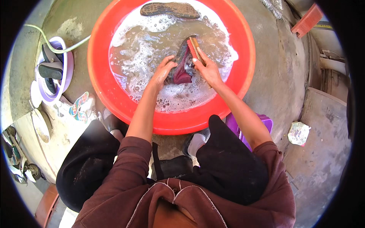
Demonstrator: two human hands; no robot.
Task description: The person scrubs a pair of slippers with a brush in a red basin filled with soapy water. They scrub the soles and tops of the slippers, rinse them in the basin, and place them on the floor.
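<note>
Soapy, murky water fills a large red plastic basin [105,85] in front of me. My left hand [164,71] grips the side of a dark shoe [182,71] with a wine-red lining, partly in the suds. In my right hand [208,67] is a wooden scrubbing brush [196,50] with red bristles, which lie against the shoe's upper part. At the basin's far side floats a leopard-patterned insole [171,10]. The underside of the shoe is hidden by water and foam.
A pale purple tub [70,77] with several shoes stands at the left, a green hose [45,37] passing over it to the basin. Patterned insoles [78,107] lie nearby. A purple plastic container [266,122] sits by my right knee, and a crumpled plastic bag [298,133] is farther right.
</note>
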